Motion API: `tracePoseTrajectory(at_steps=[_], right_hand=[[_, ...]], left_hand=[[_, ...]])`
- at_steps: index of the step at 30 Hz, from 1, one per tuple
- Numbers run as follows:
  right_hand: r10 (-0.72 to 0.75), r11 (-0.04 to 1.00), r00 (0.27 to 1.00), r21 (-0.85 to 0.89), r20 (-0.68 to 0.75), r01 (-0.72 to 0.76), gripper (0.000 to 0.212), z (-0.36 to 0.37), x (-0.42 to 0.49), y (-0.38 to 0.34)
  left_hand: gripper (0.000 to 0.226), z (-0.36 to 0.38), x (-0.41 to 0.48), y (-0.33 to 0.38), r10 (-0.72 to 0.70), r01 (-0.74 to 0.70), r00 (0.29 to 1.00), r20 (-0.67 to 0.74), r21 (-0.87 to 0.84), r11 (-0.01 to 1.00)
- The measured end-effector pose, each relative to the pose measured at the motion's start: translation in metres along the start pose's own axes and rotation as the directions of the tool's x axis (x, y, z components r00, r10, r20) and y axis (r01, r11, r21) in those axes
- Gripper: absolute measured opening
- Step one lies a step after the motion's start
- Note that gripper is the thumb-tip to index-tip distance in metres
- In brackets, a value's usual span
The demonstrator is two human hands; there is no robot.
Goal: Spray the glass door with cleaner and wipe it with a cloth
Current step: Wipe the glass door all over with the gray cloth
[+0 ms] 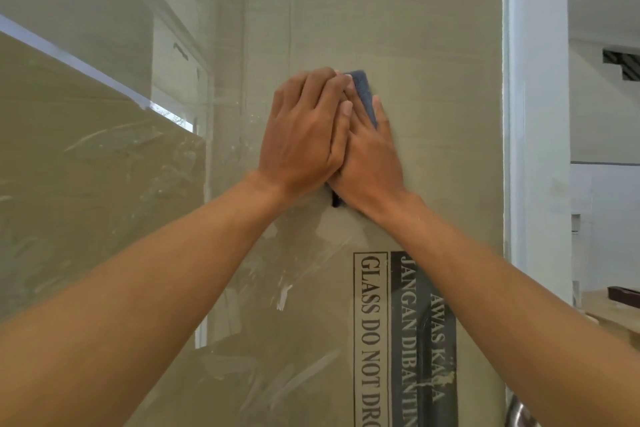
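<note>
The glass door (433, 87) fills the middle of the view, with brown cardboard behind it. A folded grey-blue cloth (364, 94) lies flat against the glass at about head height. My right hand (372, 163) presses the cloth onto the glass with straight fingers. My left hand (304, 135) lies on top of the right hand's fingers, pressing too. Most of the cloth is hidden under both hands; a dark bit shows below them. No spray bottle is in view.
The cardboard carries a printed "GLASS DO NOT DROP" label (370, 340) at lower right. White smears (284, 296) mark the lower glass. A white door frame (536, 114) stands at the right, and a metal handle (519, 412) shows at the bottom right.
</note>
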State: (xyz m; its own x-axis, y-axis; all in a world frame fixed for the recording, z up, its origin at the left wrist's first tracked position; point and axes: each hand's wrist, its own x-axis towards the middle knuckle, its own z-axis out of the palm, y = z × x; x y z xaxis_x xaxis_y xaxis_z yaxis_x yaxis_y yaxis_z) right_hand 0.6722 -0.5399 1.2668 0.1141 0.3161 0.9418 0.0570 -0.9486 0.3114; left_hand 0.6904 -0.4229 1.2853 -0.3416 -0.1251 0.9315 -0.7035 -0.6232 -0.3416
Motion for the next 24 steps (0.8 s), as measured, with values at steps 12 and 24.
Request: tracePoseTrajectory(at_steps=[12, 24], right_hand=[[0.000, 0.874, 0.998, 0.485, 0.067, -0.033, 0.049, -0.021, -0.005, 0.018], [0.262, 0.954, 0.964, 0.169, -0.054, -0.250, 0.044, -0.035, -0.004, 0.057]], left_hand=[[0.035, 0.001, -0.008, 0.046, -0.174, 0.204, 0.978, 0.117, -0.344, 0.916], [0.061, 0.040, -0.002, 0.051, -0.382, 0.339, 0.858, 0.342, 0.181, 0.923]])
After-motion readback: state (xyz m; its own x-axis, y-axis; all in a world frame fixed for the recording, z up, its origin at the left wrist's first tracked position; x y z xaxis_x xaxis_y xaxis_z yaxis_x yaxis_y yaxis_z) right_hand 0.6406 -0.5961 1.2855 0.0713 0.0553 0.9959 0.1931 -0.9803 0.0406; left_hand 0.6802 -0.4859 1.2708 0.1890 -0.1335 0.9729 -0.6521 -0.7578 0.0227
